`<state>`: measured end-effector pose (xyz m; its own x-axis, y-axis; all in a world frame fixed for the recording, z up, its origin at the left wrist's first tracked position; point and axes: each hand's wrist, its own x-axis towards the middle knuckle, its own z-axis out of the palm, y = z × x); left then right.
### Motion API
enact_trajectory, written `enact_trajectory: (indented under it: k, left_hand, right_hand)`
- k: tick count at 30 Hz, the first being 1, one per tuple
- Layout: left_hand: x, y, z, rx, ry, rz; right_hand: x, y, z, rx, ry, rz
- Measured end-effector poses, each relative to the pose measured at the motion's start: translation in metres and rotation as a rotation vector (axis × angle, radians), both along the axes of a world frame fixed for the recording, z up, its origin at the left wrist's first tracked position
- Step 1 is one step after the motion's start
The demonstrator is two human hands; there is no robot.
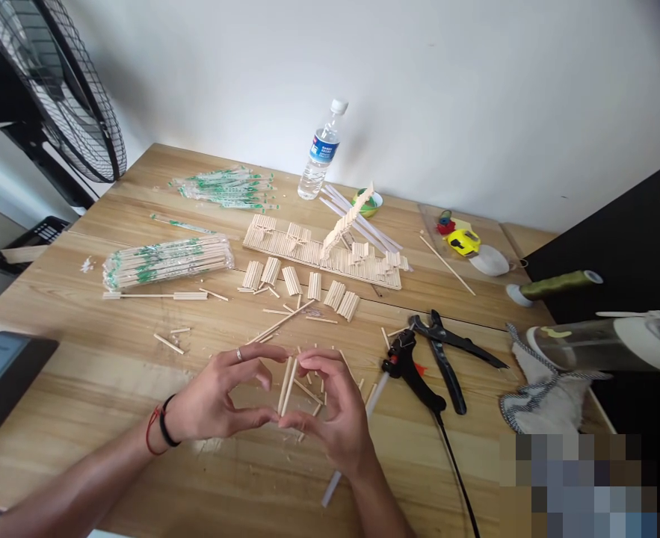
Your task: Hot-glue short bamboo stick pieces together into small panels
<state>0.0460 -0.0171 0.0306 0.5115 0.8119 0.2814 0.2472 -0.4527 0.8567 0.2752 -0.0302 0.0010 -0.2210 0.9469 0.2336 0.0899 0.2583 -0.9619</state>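
My left hand (217, 400) and my right hand (332, 407) meet over the wooden table (110, 388), fingers curled. Between their fingertips they pinch a pair of short wooden sticks (286, 385) standing nearly upright, thumbs at the bottom ends and forefingers at the top. Loose cut stick pieces (310, 392) lie under and around the hands. Farther back sits a flat stick-built model (318, 250) with a slanted stick panel rising from it. A row of small glued stick bundles (307, 285) lies in front of it.
A black glue gun (413, 370) and black cutters (447, 351) lie right of my hands. Wrapped chopstick packs (167, 261) lie at left, a water bottle (321, 153) at the back, a cloth (543, 396) and green thread spool (557, 285) at right, a fan (49, 82) at far left.
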Motion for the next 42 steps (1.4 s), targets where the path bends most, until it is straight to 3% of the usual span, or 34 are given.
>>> enact_trajectory:
  k: [42]
  left_hand:
    - [0.0016,0.0006,-0.0004,0.054,0.041,0.026]
  right_hand:
    - [0.0004,0.0015,0.0021,-0.1,0.071,0.082]
